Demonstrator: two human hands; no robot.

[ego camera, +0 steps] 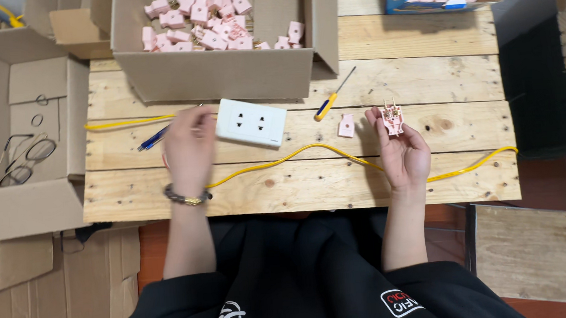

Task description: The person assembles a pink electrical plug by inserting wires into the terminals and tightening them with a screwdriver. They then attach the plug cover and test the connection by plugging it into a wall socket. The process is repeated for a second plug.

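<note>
Pinched at the fingertips of the right hand, a small pink socket insert stands upright with its metal prongs pointing away from the person.

Head view: taking the white double socket plate as landmark, the insert is held well to its right, just above the wooden pallet table, long axis running away from the body. A loose pink cover piece lies between plate and insert, nearer the right hand. The left hand, blurred, sits palm down just left of the plate, fingers loosely spread over a blue pen; whether it grips anything I cannot tell. A yellow-handled screwdriver lies just right of the plate, and a yellow wire runs in front of it. A cardboard box of pink parts stands behind the plate.
</note>
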